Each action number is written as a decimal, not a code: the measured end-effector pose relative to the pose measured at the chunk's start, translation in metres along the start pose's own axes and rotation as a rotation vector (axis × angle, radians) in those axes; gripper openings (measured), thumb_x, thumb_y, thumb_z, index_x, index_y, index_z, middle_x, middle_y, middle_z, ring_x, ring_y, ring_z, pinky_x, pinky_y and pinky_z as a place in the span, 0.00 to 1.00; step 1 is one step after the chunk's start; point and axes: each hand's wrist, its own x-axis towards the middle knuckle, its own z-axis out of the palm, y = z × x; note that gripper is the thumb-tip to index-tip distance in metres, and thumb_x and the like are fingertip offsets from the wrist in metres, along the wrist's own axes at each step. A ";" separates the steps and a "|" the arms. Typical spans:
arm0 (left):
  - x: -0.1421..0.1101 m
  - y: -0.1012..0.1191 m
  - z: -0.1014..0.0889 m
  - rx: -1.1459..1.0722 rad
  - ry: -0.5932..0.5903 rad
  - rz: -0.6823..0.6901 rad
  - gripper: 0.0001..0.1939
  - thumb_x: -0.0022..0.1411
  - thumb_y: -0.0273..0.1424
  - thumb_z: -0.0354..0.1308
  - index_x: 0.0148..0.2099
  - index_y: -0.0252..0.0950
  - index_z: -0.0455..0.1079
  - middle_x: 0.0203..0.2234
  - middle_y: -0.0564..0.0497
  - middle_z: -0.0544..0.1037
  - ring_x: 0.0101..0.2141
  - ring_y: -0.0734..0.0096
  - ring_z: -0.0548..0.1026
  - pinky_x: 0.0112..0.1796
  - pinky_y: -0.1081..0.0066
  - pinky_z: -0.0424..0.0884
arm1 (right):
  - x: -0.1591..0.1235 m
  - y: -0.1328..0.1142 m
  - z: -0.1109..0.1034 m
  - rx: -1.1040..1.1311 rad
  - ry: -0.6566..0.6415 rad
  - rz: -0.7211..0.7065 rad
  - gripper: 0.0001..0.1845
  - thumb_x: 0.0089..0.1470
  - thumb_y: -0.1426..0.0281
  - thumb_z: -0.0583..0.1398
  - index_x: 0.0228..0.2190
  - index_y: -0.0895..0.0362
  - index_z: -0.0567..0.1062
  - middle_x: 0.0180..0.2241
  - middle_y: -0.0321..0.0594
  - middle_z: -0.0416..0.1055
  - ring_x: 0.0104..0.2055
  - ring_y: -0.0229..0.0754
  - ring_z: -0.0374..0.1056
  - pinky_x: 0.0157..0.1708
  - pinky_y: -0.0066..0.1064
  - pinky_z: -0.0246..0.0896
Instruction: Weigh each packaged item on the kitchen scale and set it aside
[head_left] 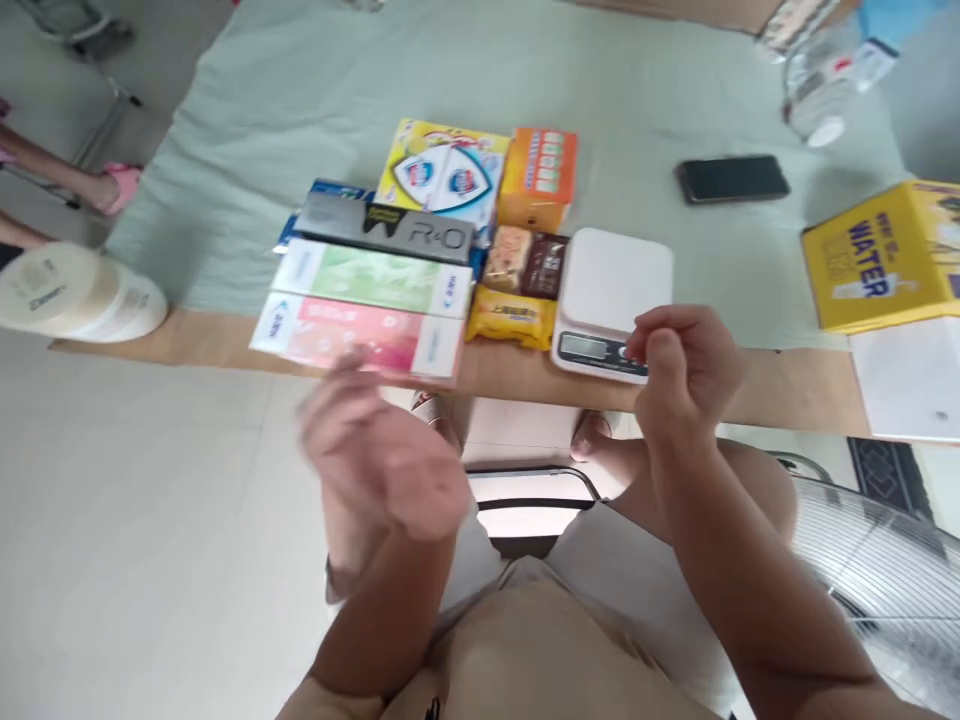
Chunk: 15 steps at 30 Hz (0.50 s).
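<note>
Your left hand (382, 455), blurred, is half-open with nothing visible in its grip, its fingertips overlapping the pink box (409, 338); your right hand (690, 370) curls loosely over the near right corner of the white scale (617, 280) — whether that grip contains or touches anything, you cannot tell. The scale sits near the front of the bench (795, 392), display facing you, presumably for easy reading, long axis running away from you; the box lies flat, perhaps for steadiness, its long axis running left to right.
</note>
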 end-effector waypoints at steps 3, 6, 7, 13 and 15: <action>-0.010 0.013 0.069 0.006 -0.179 0.081 0.19 0.73 0.49 0.60 0.56 0.41 0.71 0.51 0.44 0.79 0.61 0.53 0.74 0.60 0.53 0.72 | 0.032 0.033 -0.033 0.057 0.196 0.073 0.10 0.60 0.66 0.57 0.28 0.51 0.75 0.20 0.33 0.65 0.24 0.40 0.63 0.27 0.35 0.59; -0.028 0.022 0.129 -0.027 -0.354 0.156 0.17 0.73 0.47 0.59 0.53 0.41 0.72 0.48 0.45 0.80 0.56 0.55 0.77 0.56 0.55 0.74 | 0.051 0.066 -0.065 0.254 0.425 0.290 0.08 0.55 0.65 0.59 0.24 0.51 0.72 0.19 0.32 0.61 0.22 0.38 0.59 0.24 0.33 0.53; -0.032 0.024 0.147 -0.055 -0.404 0.173 0.15 0.73 0.45 0.59 0.52 0.41 0.72 0.46 0.45 0.80 0.53 0.56 0.78 0.55 0.56 0.75 | 0.055 0.075 -0.075 0.309 0.490 0.357 0.08 0.54 0.64 0.59 0.24 0.51 0.71 0.20 0.31 0.60 0.21 0.37 0.58 0.23 0.33 0.52; 0.001 0.027 0.289 -0.070 -0.596 0.003 0.07 0.72 0.36 0.63 0.45 0.39 0.72 0.47 0.48 0.81 0.53 0.59 0.80 0.57 0.55 0.76 | 0.080 0.111 -0.124 0.445 0.779 0.610 0.05 0.55 0.63 0.57 0.34 0.51 0.69 0.33 0.32 0.65 0.36 0.36 0.69 0.33 0.28 0.65; 0.035 0.017 0.351 0.014 -0.622 -0.010 0.08 0.71 0.36 0.66 0.42 0.39 0.72 0.46 0.49 0.81 0.52 0.59 0.80 0.56 0.52 0.78 | 0.088 0.119 -0.133 0.438 0.854 0.656 0.07 0.55 0.64 0.58 0.38 0.50 0.69 0.40 0.34 0.68 0.44 0.37 0.71 0.41 0.32 0.70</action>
